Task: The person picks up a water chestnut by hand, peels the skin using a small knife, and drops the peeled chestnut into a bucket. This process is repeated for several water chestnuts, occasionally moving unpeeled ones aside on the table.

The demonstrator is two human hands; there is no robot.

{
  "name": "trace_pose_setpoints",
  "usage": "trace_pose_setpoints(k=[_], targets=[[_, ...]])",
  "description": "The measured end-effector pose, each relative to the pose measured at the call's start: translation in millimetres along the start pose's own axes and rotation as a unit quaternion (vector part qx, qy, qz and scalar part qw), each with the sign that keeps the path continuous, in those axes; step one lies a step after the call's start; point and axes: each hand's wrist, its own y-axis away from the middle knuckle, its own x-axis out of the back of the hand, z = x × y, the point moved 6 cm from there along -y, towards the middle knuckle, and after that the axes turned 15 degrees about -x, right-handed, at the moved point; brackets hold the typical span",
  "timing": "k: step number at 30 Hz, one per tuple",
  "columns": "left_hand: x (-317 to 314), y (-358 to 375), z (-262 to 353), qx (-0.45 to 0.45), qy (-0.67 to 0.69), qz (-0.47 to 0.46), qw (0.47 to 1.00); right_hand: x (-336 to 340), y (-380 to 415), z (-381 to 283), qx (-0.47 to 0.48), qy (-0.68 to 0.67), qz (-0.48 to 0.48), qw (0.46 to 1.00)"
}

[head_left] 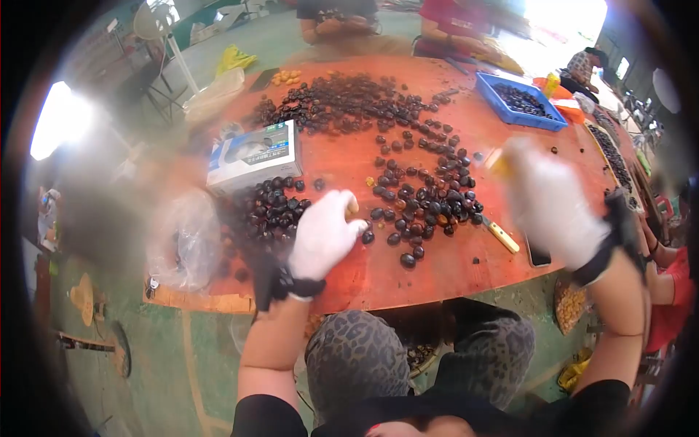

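My left hand (324, 233), in a white glove, is curled above the red table (349, 280), its fingers bent toward the thumb around something small and brownish that I cannot make out. Just beside the thumb lies a dark round nut (368, 237). To the right, my right hand (550, 200), also gloved, is raised over the table and blurred; a yellowish thing (498, 162) shows at its closed fingers. Between the hands spreads a pile of dark nuts (437, 200). A knife with a pale yellow handle (502, 237) lies at the pile's right edge.
A glove box (258, 164) and a clear plastic bag (191, 240) stand left. More dark nuts (342, 102) lie farther back. A blue tray (499, 109) is at the back right. A phone (539, 251) lies under my right hand. Other people (338, 25) sit across the table.
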Motion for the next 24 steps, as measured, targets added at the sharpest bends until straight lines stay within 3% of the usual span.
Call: trace_pose_setpoints(k=[2,6,8,12,13,17,20,24], targets=[[-19,12,6,0.040,-0.033,-0.030,0.998,-56,33,-20,0.050,-0.099,-0.162,0.981],[-46,15,6,0.089,-0.039,-0.084,0.992,-124,88,-28,0.121,-0.167,-0.264,0.942],[-55,18,4,0.068,-0.029,-0.058,0.996,-135,104,-31,0.165,-0.135,-0.342,0.915],[-57,23,19,-0.001,0.102,-0.008,0.995,-148,115,-27,0.184,-0.146,-0.346,0.908],[-57,23,22,0.037,0.125,-0.054,0.990,-149,112,-27,0.182,-0.143,-0.331,0.915],[-76,37,10,0.145,0.355,-0.042,0.922,-161,106,-30,0.172,-0.113,-0.306,0.930],[-85,40,11,0.140,0.419,-0.057,0.895,-164,98,-25,0.108,-0.092,-0.268,0.953],[-81,30,30,0.043,0.272,-0.100,0.956,-165,93,-19,0.093,-0.107,-0.279,0.950]])
